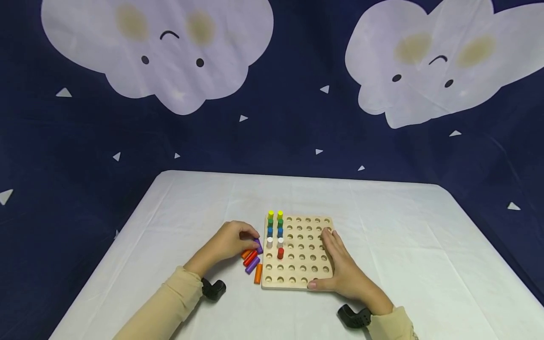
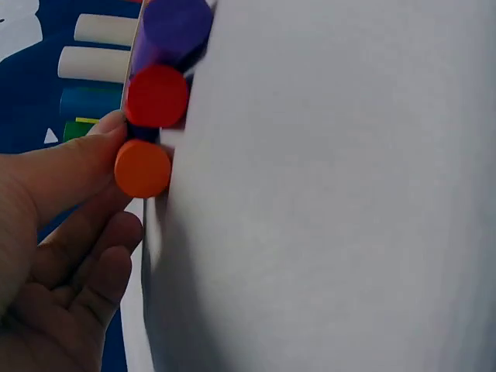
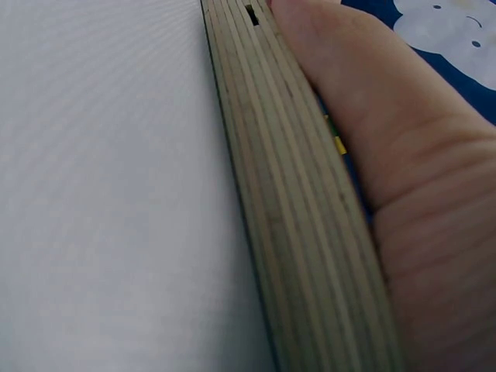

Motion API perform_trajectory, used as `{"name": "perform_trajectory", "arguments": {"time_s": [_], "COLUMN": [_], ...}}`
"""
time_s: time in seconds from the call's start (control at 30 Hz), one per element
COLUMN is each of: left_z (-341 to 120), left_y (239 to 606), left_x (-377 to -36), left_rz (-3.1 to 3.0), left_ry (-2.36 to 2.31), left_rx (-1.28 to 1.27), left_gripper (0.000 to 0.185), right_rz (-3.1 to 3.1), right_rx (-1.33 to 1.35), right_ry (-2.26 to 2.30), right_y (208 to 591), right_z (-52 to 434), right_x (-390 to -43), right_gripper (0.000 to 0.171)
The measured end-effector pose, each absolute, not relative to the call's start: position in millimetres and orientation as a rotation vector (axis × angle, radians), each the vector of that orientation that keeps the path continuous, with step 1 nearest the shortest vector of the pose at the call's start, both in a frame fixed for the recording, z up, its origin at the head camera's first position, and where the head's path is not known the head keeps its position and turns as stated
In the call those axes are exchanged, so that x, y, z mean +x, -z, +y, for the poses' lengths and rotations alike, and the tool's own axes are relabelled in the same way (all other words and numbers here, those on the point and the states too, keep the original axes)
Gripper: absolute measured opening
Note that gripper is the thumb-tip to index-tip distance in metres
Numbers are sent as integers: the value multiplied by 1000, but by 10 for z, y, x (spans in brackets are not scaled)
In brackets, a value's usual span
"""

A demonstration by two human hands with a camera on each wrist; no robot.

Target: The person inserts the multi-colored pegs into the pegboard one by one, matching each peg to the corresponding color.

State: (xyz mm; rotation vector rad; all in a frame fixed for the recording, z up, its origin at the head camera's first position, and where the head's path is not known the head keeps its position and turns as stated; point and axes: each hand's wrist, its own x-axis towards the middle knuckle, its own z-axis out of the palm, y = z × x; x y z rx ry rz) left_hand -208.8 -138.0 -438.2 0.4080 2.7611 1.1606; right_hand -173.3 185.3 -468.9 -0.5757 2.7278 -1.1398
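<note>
A wooden pegboard (image 1: 302, 257) lies on the table. Pegs stand in its two left columns: yellow, green, blue and white pairs, plus one red peg (image 1: 280, 253) in the second column. Just left of the board, my left hand (image 1: 233, 240) pinches a purple peg (image 1: 259, 246) with thumb and index finger. An orange peg (image 2: 143, 169) and a red peg (image 2: 157, 96) lie close to the thumb in the left wrist view. My right hand (image 1: 346, 269) rests along the board's right side with fingers stretched, its thumb at the front edge.
Another purple peg (image 1: 252, 265) and an orange peg (image 1: 258, 274) lie loose by the board's left edge. The white-covered table (image 1: 408, 236) extends around the board, with a dark blue cloud-print backdrop (image 1: 293, 137) behind it. Each wrist wears a black device (image 1: 214, 289).
</note>
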Motion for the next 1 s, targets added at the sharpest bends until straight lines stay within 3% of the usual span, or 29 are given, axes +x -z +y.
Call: {"name": "perform_trajectory", "arguments": {"time_s": [0.5,1.0], "left_z": [-1253,-1313], "left_y": [4254,4313], "left_x": [-2054,-2008], "left_rz": [2811,2795], "left_ry": [-977,-1099], "left_rx": [483,354], "left_gripper": [15,27], "right_rz": [2727,2726], "right_rx": [-562,-563], "right_ry": [1138,1127], "right_y": [4674,4689], "right_z": [1847,1858], "right_x": [-1718,-1733], "right_gripper": [141,141]}}
